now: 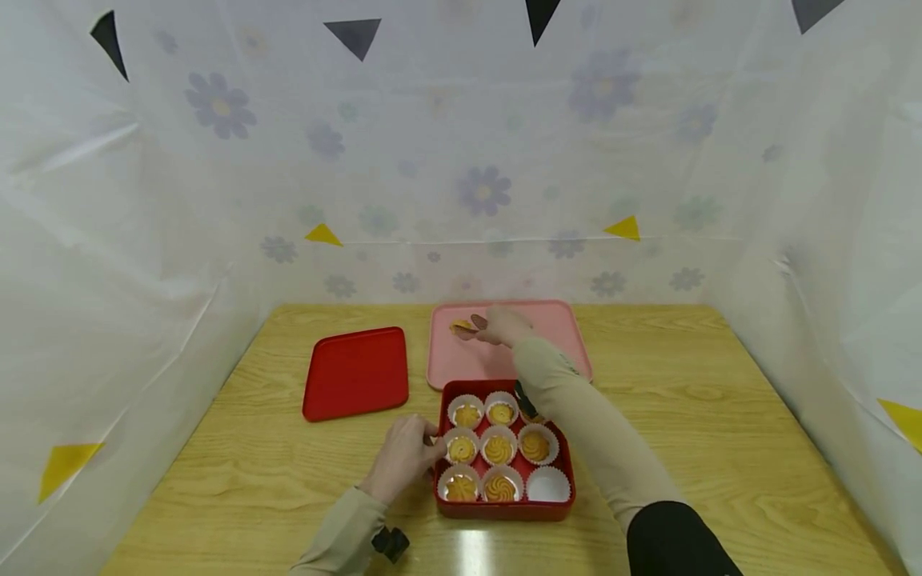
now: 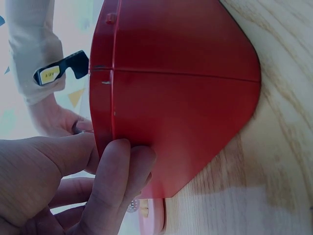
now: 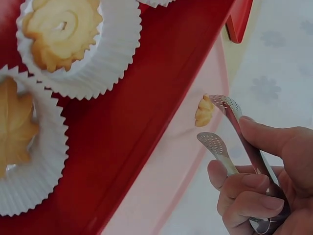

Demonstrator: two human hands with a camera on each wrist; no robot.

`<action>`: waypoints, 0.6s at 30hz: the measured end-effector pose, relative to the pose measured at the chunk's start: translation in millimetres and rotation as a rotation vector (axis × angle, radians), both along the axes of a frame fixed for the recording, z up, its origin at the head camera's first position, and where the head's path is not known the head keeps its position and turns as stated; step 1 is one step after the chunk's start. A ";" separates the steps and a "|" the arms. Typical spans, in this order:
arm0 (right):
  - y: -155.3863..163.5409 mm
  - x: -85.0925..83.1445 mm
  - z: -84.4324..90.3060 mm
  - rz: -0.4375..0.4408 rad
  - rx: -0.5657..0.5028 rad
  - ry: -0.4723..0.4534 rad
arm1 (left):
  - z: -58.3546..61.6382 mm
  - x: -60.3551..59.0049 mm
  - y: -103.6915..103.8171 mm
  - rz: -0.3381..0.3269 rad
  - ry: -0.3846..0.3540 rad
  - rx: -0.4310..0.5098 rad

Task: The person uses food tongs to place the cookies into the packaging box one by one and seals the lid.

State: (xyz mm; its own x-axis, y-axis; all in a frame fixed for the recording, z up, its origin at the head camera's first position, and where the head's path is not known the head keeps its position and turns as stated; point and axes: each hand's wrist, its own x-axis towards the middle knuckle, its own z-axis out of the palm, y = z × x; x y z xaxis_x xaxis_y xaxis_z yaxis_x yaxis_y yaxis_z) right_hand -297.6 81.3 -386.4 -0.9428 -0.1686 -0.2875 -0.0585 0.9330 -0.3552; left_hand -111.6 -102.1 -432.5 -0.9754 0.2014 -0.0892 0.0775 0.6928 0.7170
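My right hand (image 1: pixel 506 326) reaches over the pink tray (image 1: pixel 547 316) and grips metal tongs (image 3: pixel 252 152) with perforated tips. The tongs' tips stand apart beside a golden cookie (image 3: pixel 204 111) on that tray. With thumb and fingers my left hand (image 1: pixel 405 458) holds the left wall of a red tin box (image 2: pixel 181 98). Inside the box, white paper cups stand in rows, and most contain a swirled cookie (image 1: pixel 498 450). The front right paper cup (image 1: pixel 548 485) has no cookie in it. My right sleeve and its wrist strap partly cover the back right cup.
A red lid-like tray (image 1: pixel 356 374) lies left of the pink tray, behind my left hand. Wood-grain tabletop (image 1: pixel 670 400) surrounds everything. Patterned white sheeting (image 1: pixel 432 160) encloses the table at the back and both sides.
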 end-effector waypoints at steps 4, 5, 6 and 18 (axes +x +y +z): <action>-5.6 1.8 0.0 -0.016 0.007 0.020 | 0.1 1.1 0.0 -0.003 0.025 0.001; -6.7 2.1 -0.1 -0.017 0.011 0.020 | -0.2 1.5 0.0 -0.004 0.037 0.000; -7.7 2.3 -0.3 -0.018 0.011 0.019 | -0.3 1.9 0.0 -0.005 0.051 0.000; -18.0 -4.9 -11.2 -0.053 0.087 0.001 | -0.5 2.9 -0.1 -0.012 0.092 0.001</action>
State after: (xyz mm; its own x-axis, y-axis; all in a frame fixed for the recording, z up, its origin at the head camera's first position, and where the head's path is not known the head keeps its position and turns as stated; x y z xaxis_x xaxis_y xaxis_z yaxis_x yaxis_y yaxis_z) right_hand -302.5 63.3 -397.5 -0.9502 -0.0926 -0.2977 -0.0082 0.9620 -0.2729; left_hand -108.7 -102.2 -433.0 -0.9770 0.2133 0.0010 0.1515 0.6909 0.7069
